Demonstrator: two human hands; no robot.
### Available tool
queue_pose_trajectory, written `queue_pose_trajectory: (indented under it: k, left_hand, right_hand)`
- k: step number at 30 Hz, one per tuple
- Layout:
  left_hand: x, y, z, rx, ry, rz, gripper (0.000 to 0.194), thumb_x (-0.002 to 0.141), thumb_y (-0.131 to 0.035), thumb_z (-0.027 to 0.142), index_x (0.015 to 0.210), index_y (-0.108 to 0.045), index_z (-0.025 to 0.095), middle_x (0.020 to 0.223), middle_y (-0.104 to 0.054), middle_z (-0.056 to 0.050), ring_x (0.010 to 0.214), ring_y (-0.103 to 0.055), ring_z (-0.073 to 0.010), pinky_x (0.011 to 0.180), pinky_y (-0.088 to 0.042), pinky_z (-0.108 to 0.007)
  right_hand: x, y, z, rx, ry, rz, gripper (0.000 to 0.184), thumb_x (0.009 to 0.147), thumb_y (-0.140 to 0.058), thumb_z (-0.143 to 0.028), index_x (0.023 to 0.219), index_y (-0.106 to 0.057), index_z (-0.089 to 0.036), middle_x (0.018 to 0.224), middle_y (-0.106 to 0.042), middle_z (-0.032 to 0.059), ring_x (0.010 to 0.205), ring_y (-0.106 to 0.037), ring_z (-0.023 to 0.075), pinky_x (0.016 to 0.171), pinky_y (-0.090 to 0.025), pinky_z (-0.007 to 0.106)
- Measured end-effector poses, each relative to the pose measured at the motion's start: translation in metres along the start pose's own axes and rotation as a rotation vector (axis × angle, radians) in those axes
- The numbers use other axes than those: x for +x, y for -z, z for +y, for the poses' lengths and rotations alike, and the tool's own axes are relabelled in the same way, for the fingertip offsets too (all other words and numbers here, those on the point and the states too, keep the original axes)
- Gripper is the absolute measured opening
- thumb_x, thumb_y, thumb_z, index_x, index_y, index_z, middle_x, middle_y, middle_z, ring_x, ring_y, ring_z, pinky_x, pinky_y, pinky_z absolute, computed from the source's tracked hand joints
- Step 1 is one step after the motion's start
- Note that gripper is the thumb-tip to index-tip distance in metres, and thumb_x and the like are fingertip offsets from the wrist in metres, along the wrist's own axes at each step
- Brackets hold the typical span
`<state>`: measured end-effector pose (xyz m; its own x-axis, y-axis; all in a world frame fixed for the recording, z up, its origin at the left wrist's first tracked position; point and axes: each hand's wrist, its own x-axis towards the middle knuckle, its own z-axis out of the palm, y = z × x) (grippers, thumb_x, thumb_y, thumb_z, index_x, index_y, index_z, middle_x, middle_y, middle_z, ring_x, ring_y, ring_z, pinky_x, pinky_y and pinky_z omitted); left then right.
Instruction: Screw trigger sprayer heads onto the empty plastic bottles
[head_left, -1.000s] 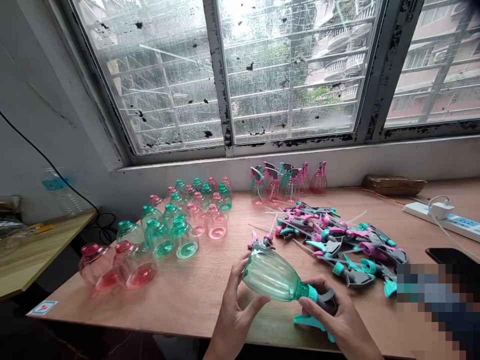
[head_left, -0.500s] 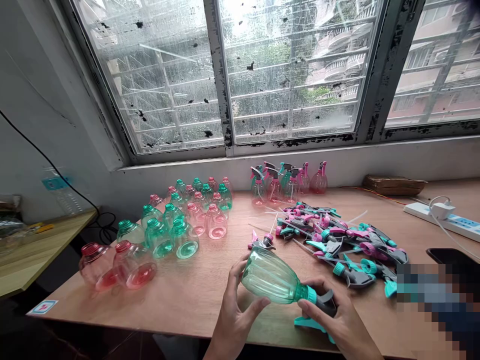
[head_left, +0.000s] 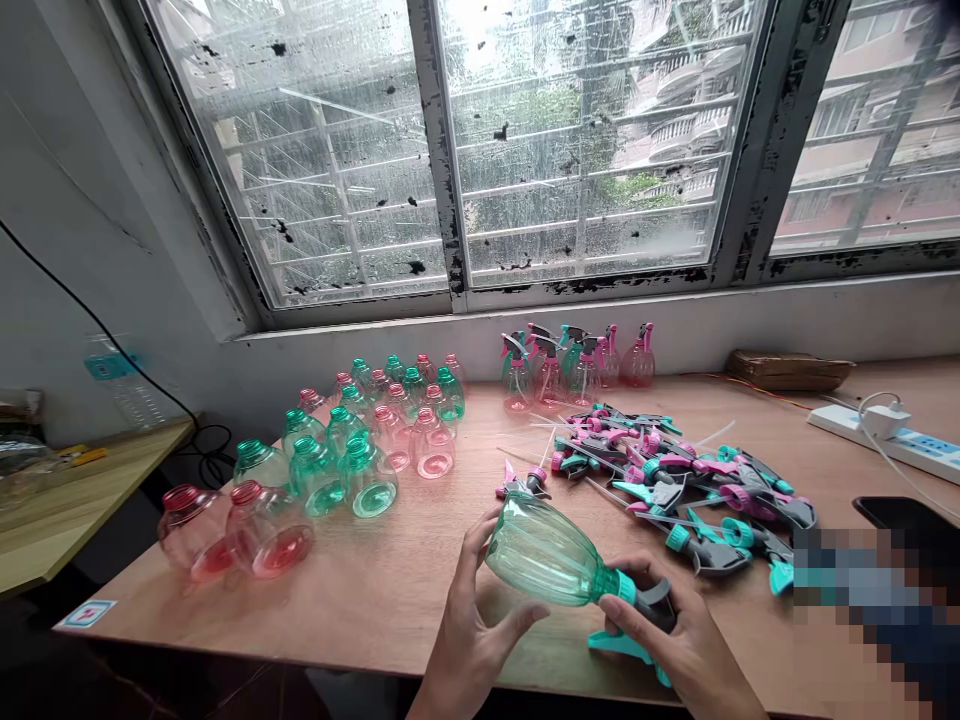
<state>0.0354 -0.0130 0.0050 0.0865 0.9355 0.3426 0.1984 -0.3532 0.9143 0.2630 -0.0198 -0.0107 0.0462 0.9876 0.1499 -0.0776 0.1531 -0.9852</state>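
Green bottle [head_left: 544, 552]: clear plastic, held on its side above the near edge of the wooden table [head_left: 390, 590], base toward the window, neck toward the person's right

Left hand [head_left: 469, 630]: cupped around the bottle's body, thumb under, fingers [head_left: 480, 535] curled over the base; grasping the bottle

Right hand [head_left: 679, 640]: wrapped around the spray head [head_left: 646, 605] at the bottle's neck, teal collar [head_left: 625, 587] showing just beyond the fingertips, teal trigger [head_left: 622, 648] sticking out below; grasping the spray head

Step in hand, by judgement: screwing the spray head onto the bottle. Done well, the left hand keeps the body from turning without squeezing the thin wall, the right turns the collar only, neck and collar stay in line so the thread does not cross, and turning stops once snug

Loose spray heads [head_left: 675, 485]: pink and teal heap, right of centre, well within reach

Empty bottles [head_left: 360, 450]: green and pink, standing in a cluster at left

Finished sprayers [head_left: 574, 365]: row against the wall under the window

Power strip [head_left: 885, 435]: far right, with a plug and white cable
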Motion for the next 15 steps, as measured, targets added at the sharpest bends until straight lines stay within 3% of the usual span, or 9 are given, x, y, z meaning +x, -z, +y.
queue_pose_trajectory:
  k: [6, 11, 15]
  left_hand:
    - [0.0, -0.0012, 0.0014, -0.063, 0.039, 0.014, 0.063, 0.086, -0.075, 0.043, 0.14, -0.047, 0.03, 0.144, -0.056, -0.012, 0.139, -0.048, -0.034, 0.117, -0.035, -0.049]
    - [0.003, -0.0009, 0.002, -0.038, 0.019, 0.026, 0.062, 0.086, -0.076, 0.04, 0.142, -0.049, 0.034, 0.154, -0.047, -0.007, 0.144, -0.042, -0.0337, 0.119, -0.034, -0.048]
    - [0.0033, -0.0004, 0.0015, -0.012, 0.023, 0.015, 0.063, 0.087, -0.076, 0.039, 0.143, -0.048, 0.035, 0.152, -0.05, -0.007, 0.142, -0.046, -0.0325, 0.12, -0.033, -0.048]
  right_hand:
    - [0.001, -0.0002, -0.0009, -0.033, 0.023, 0.005, 0.033, 0.076, -0.082, -0.048, 0.09, -0.074, -0.02, 0.064, -0.068, -0.0015, 0.06, -0.069, 0.0211, 0.056, -0.058, 0.028]
    - [-0.0005, -0.001, -0.0006, 0.021, -0.012, 0.007, 0.036, 0.076, -0.082, -0.051, 0.092, -0.072, -0.02, 0.063, -0.067, -0.0017, 0.058, -0.066, 0.0193, 0.055, -0.059, 0.028]
    - [-0.0006, -0.0006, 0.0016, 0.024, -0.019, 0.0, 0.036, 0.077, -0.08, -0.052, 0.092, -0.071, -0.02, 0.062, -0.066, -0.0022, 0.058, -0.063, 0.0181, 0.055, -0.057, 0.027]
